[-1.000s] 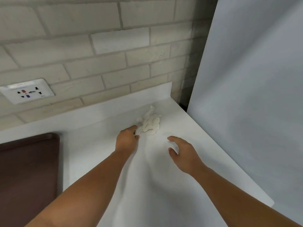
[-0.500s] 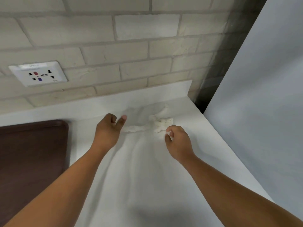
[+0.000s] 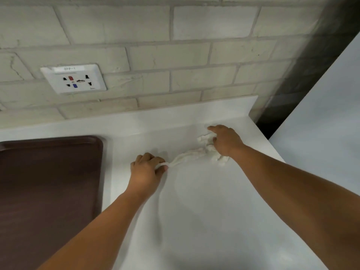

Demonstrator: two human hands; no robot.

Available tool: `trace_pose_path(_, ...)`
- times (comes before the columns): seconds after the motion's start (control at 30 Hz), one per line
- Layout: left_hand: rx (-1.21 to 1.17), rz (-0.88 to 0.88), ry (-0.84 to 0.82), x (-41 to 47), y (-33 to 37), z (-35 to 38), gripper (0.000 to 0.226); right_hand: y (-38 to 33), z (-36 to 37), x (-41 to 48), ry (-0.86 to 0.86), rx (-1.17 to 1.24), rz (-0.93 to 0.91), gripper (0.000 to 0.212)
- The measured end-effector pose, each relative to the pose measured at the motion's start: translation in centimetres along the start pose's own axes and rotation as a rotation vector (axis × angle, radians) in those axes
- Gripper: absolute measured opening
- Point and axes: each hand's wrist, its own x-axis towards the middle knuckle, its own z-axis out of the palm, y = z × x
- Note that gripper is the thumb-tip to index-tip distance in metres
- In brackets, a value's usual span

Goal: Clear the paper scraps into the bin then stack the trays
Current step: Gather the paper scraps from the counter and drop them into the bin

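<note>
A white crumpled paper scrap (image 3: 194,153) lies stretched out on the white counter (image 3: 204,211), near the back right corner. My left hand (image 3: 146,170) pinches its thin left end between thumb and curled fingers. My right hand (image 3: 224,140) sits on the bunched right end, fingers curled over it and index finger pointing left. A dark brown tray (image 3: 48,191) lies flat on the counter at the left. No bin is in view.
A brick wall with a white power socket (image 3: 74,78) runs behind the counter. A pale grey panel (image 3: 321,143) stands at the right, with a dark gap (image 3: 272,117) between it and the counter's right edge.
My left hand has taken hold of the scrap's left end and drawn it out to the left. My right hand has moved forward onto the bunched right end.
</note>
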Motion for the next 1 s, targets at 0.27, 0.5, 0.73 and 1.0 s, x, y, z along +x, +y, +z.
trace_pose_path(0.27,-0.430,-0.198,-0.102,0.3,0.0,-3.5,0.038,-2.2,-1.0,-0.5,0.050,-0.005,-0.020,0.018)
trace_pose_path(0.5,-0.476,-0.317,-0.138,0.0,2.8,-5.7,0.023,-4.2,-6.1,-5.2,0.270,0.530,-0.099,0.018)
trace_pose_path(0.73,-0.838,-0.289,-0.459,-3.7,7.8,-7.3,0.014,-3.8,-8.6,-15.0,0.296,0.991,0.013,0.024)
trace_pose_path(1.0,-0.693,-0.097,-0.540,-10.4,15.9,-6.2,0.015,2.0,-7.9,-27.9,0.267,0.996,0.137,0.029)
